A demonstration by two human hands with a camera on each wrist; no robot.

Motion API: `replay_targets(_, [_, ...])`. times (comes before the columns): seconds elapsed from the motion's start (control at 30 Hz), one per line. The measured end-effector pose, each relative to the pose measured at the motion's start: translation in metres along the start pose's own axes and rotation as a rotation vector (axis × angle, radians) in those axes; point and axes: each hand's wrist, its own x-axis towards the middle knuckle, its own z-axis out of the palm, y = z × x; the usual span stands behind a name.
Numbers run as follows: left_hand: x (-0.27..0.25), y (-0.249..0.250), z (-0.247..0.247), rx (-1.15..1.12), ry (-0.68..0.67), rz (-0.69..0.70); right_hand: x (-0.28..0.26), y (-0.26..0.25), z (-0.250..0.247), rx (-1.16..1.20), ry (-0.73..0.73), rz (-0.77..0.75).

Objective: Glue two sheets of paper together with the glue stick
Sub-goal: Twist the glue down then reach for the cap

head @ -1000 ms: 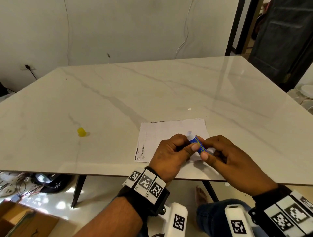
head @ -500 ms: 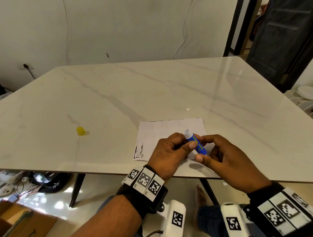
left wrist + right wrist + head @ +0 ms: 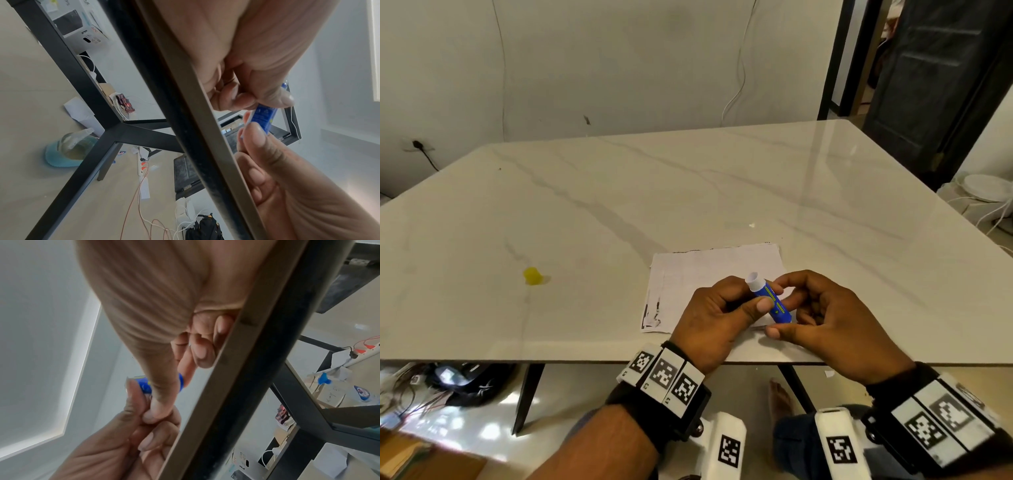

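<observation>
- Blue cylindrical glue stick (image 3: 770, 298), white open tip at 11 o'clock: held over the near table edge, above the paper.
- Left hand (image 3: 717, 320): thumb and fingers pinching the stick's barrel.
- Right hand (image 3: 828, 325): fingertips pinching the stick's base end.
- White printed paper sheet (image 3: 698, 274): flat on the pale marble-pattern table (image 3: 722, 192).
- Small yellow cap (image 3: 532, 276): at 9 o'clock, well apart from the paper.

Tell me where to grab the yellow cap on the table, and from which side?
Judging from the head view, pinch the cap across its round side wall, coming straight down from above. It is small and squat, standing alone on the table left of the paper, with nothing beside it to block fingers.
</observation>
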Motion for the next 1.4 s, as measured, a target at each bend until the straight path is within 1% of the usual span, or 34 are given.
replay_targets(0.07, [-0.001,0.001,0.000,-0.005,0.013,0.004,0.000,-0.003,0.000,-0.040,-0.014,0.001])
replay_targets(0.13, [-0.001,0.001,0.000,-0.023,0.024,-0.012,-0.001,-0.005,-0.001,-0.081,-0.068,0.007])
replay_targets(0.2, [-0.001,0.002,0.000,-0.045,0.026,-0.024,-0.003,-0.006,-0.003,-0.055,-0.108,0.014])
replay_targets(0.3, [-0.001,0.002,0.000,-0.044,0.015,0.011,-0.004,-0.005,-0.006,0.014,-0.065,-0.015])
replay_targets(0.4, [-0.001,0.006,0.003,-0.059,0.005,0.019,-0.004,-0.003,-0.004,0.001,0.022,-0.043])
replay_targets(0.5, [-0.001,0.005,0.003,-0.059,0.008,0.001,-0.005,-0.005,-0.001,-0.003,0.056,-0.025])
replay_targets(0.57, [-0.001,0.003,0.002,-0.070,0.016,-0.007,-0.005,-0.006,-0.001,-0.025,0.044,-0.004])
replay_targets(0.67, [-0.001,0.003,0.003,-0.202,0.046,-0.048,-0.004,-0.009,-0.001,-0.067,-0.026,0.023])
replay_targets(0.7, [-0.002,0.005,0.004,-0.235,0.042,-0.057,-0.005,-0.011,-0.001,-0.061,-0.045,0.020])
replay_targets(0.77, [-0.001,0.005,0.005,-0.227,0.025,-0.058,-0.005,-0.011,-0.002,-0.013,-0.053,0.009])
replay_targets(0.9, [-0.002,0.009,0.004,-0.152,0.002,-0.045,-0.007,-0.006,-0.004,0.043,0.007,0.001])
replay_targets(1.1, [-0.003,0.010,0.005,-0.115,-0.002,-0.037,-0.006,0.001,0.003,-0.078,0.119,-0.005])
replay_targets(1.3, [-0.003,0.007,0.004,-0.229,0.055,-0.078,-0.008,-0.012,-0.001,-0.050,-0.051,-0.002])
replay_targets(1.4, [-0.002,0.006,0.005,-0.217,0.051,-0.063,-0.007,-0.011,-0.003,-0.040,-0.044,-0.005])
